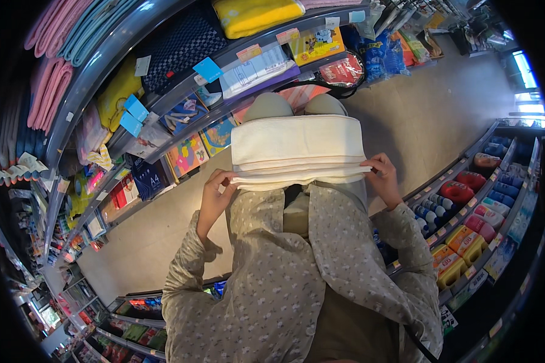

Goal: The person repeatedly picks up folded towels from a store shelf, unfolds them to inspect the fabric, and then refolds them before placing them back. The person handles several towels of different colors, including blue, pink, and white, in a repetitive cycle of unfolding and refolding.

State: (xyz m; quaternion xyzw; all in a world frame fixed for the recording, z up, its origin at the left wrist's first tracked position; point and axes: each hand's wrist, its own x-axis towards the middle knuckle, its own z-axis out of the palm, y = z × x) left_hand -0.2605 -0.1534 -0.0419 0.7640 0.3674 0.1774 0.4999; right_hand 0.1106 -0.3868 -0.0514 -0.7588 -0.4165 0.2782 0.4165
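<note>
A white folded towel (297, 138) lies across my knees, with several layered folds bunched along its near edge. At the left end of those folds, my left hand (215, 197) pinches a corner between thumb and fingers. My right hand (384, 179) grips the opposite corner in the same way, thumb and fingers pressed on the edge. The near edge is held roughly level between both hands, while the far part of the towel rests flat over my knees.
Shelves ahead and to the left carry pink towels (50, 94), a yellow folded cloth (257, 14), a dark checked cloth (178, 51) and boxed goods. On the right, a low shelf holds orange-labelled bottles (457, 251) and red bottles (457, 192). Floor (442, 100) runs between them.
</note>
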